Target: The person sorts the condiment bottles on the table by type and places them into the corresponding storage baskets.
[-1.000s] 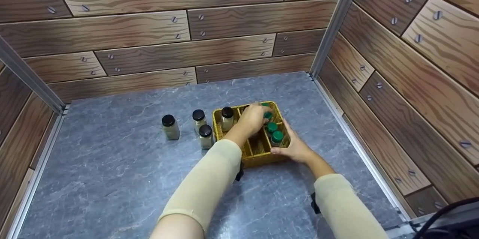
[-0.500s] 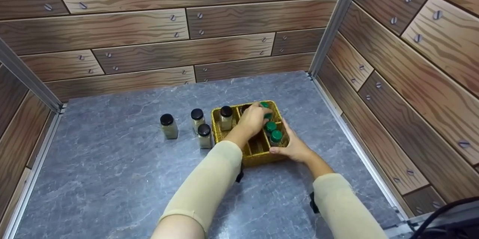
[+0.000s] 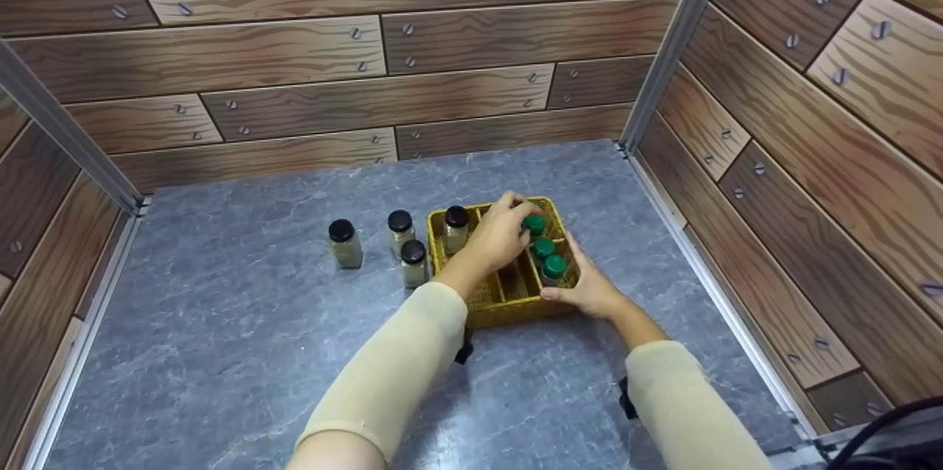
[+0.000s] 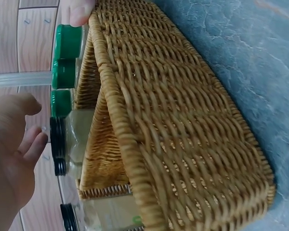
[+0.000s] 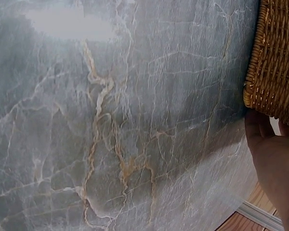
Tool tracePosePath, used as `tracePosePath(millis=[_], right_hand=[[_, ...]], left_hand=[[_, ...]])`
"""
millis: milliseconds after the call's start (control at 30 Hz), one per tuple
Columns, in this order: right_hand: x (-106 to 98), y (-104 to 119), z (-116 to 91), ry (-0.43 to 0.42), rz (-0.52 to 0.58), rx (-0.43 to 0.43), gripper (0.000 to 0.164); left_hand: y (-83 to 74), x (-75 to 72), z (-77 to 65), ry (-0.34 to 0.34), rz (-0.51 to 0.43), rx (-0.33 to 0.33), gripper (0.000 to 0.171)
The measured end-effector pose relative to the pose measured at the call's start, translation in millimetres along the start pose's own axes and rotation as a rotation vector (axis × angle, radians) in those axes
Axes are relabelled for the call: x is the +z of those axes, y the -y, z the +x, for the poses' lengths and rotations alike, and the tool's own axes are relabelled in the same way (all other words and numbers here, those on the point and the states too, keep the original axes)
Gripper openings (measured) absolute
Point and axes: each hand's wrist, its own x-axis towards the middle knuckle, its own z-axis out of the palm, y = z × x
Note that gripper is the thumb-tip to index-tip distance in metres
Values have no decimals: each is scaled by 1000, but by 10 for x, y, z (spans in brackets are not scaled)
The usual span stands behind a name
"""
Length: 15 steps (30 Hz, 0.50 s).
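A yellow-brown wicker basket (image 3: 519, 310) with compartments holds several jars. Along its right side stand three green-capped jars (image 3: 554, 268). My left hand (image 3: 498, 236) hovers over the middle of the basket, fingers bent beside the farthest green cap (image 3: 533, 225). The left wrist view shows its thumb and fingers apart, nothing between them, near black-capped jars (image 4: 77, 139). From the right, my right hand (image 3: 594, 292) grips the basket, thumb on the near rim and fingers along the side wall. A black-capped jar (image 3: 455, 231) stands in the far-left compartment.
Left of the basket, three black-capped jars stand on the grey marbled table: one jar (image 3: 345, 244) farther out, another jar (image 3: 401, 234) and a third jar (image 3: 414, 265) close to the basket. Wood-patterned walls (image 3: 471, 43) enclose the table. A black cable (image 3: 877, 422) lies at the lower right.
My left hand has lifted slightly off the farthest green-capped jar, whose cap now shows more fully. The right hand keeps its grip on the basket. The head view has shifted a little.
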Motion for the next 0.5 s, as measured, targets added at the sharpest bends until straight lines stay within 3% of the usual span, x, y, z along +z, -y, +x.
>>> tracePosePath(millis=[333,500], right_hand=[[-26,-18,-6,0,-1,5,134],[-12,-9,17,-4,-26,3,137]], left_hand=[[86,-63,-264,-118,-33,-25,32],[208,-116,-394,-235,-62,-19,27]])
